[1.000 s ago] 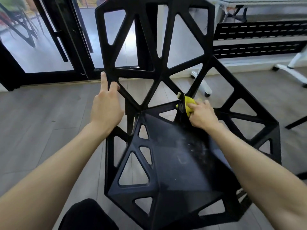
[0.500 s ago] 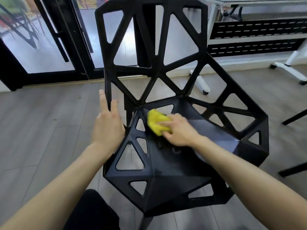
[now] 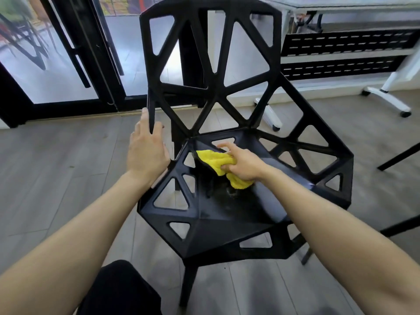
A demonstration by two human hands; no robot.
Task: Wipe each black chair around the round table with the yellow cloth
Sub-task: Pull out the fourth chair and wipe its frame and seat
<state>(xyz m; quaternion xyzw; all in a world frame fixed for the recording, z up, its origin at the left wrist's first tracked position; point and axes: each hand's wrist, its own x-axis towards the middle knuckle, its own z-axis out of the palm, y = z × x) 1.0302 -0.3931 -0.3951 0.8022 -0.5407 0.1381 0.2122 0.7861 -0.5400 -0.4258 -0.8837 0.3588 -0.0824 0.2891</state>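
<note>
A black chair [image 3: 227, 214] with triangular cut-outs fills the middle of the head view, its backrest rising toward the top. My right hand [image 3: 244, 164] grips the crumpled yellow cloth [image 3: 218, 162] and holds it against the back left part of the seat, index finger stretched out. My left hand [image 3: 146, 151] holds the left edge of the chair frame, where backrest meets seat, fingers around the bar.
Black-framed glass doors [image 3: 75, 53] stand behind the chair at the left. A white table leg on castors [image 3: 270, 117] and a black perforated panel [image 3: 347, 44] lie at the back right. Black legs of other furniture [image 3: 400, 155] enter from the right edge. Grey wooden floor all round.
My right hand has carried the cloth from the seat's back corner, at the base of the backrest, leftward and down onto the seat. The left hand has slid lower along the frame.
</note>
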